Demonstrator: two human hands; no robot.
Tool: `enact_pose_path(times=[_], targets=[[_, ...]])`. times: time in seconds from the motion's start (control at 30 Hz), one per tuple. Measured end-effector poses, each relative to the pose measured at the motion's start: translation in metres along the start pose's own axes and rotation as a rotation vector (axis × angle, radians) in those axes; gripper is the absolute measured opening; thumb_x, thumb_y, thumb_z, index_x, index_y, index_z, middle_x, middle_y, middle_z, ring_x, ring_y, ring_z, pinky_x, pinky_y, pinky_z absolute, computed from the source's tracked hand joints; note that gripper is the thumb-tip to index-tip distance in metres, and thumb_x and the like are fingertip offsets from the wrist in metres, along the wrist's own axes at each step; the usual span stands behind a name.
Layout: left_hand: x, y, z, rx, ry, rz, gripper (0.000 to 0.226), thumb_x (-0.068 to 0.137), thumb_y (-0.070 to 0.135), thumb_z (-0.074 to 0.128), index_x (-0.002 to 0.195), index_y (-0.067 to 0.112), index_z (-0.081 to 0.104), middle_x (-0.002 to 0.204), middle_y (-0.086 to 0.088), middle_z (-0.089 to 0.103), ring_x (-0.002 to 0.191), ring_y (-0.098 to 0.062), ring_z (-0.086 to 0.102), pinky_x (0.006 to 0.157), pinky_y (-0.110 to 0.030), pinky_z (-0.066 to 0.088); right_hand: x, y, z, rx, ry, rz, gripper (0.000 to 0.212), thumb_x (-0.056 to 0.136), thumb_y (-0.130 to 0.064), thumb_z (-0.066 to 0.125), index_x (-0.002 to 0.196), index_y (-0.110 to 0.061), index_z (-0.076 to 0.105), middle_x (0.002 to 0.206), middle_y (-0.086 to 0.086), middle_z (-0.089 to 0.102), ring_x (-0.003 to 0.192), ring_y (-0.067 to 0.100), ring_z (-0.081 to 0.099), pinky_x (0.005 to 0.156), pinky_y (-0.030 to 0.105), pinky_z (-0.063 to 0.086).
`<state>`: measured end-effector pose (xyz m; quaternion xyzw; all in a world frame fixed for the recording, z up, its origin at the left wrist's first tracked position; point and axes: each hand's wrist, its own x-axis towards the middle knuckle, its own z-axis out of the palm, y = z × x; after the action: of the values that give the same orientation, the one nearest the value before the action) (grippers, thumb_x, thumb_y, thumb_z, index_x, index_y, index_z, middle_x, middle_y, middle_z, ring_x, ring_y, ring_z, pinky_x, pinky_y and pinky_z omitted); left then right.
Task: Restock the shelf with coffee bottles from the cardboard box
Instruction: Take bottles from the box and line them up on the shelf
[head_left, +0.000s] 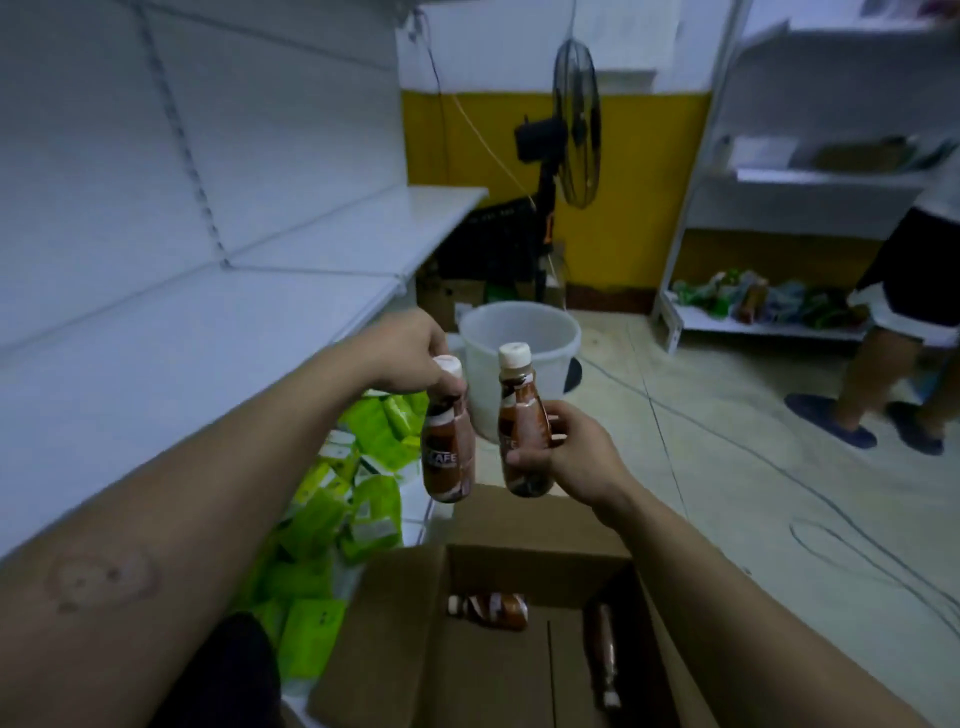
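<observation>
My left hand (410, 353) grips a brown coffee bottle (448, 447) by its neck under the white cap, so it hangs upright. My right hand (566, 457) holds a second coffee bottle (522, 431) around its body, cap up. Both bottles are in the air above the far edge of the open cardboard box (395, 623). Two more coffee bottles lie on their sides on the box floor, one (488, 610) in the middle and one (602, 654) along the right wall. The white shelf (171, 332) stretches along the left at arm height.
Green packets (353, 499) crowd the lowest shelf beside the box. A white bucket (519, 332) stands on the floor just beyond the bottles, a black fan (571, 124) behind it. A person's legs (883, 374) are at the right, near another shelf unit (769, 317). Cables cross the floor.
</observation>
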<state>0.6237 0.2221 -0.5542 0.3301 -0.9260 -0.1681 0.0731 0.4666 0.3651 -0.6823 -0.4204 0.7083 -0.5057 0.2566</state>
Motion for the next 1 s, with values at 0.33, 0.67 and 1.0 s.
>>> enact_pose_path(times=[0.33,0.67,1.0], targets=[[-0.089,-0.019,-0.146,-0.089,0.292,-0.014,0.027,0.08,0.018,0.074,0.106,0.02,0.068,0.097,0.001,0.07,0.085,-0.017,0.064,0.078,-0.036,0.053,0.004,-0.158,0.057,0.149,-0.077,-0.307,0.06,0.065,-0.009,0.086,0.118,-0.021,0.06,0.11,0.002,0.066,0.093,0.017,0.067,0.079,0.04,0.058],[-0.163,-0.11,-0.207,0.117,0.469,-0.255,0.035,0.08,0.02,0.073,0.115,0.019,0.067,0.108,0.0,0.068,0.086,-0.014,0.059,0.072,-0.027,0.04,0.024,-0.232,0.189,0.157,-0.305,-0.416,0.058,0.066,-0.01,0.086,0.116,-0.027,0.062,0.103,-0.004,0.07,0.087,0.014,0.07,0.077,0.036,0.059],[-0.188,-0.181,-0.202,0.383,0.617,-0.48,0.042,0.081,0.03,0.071,0.122,0.029,0.062,0.118,0.001,0.067,0.103,-0.021,0.06,0.089,-0.038,0.048,0.037,-0.246,0.297,0.204,-0.381,-0.381,0.05,0.069,-0.005,0.081,0.106,-0.031,0.061,0.098,-0.011,0.068,0.083,0.009,0.069,0.074,0.029,0.058]])
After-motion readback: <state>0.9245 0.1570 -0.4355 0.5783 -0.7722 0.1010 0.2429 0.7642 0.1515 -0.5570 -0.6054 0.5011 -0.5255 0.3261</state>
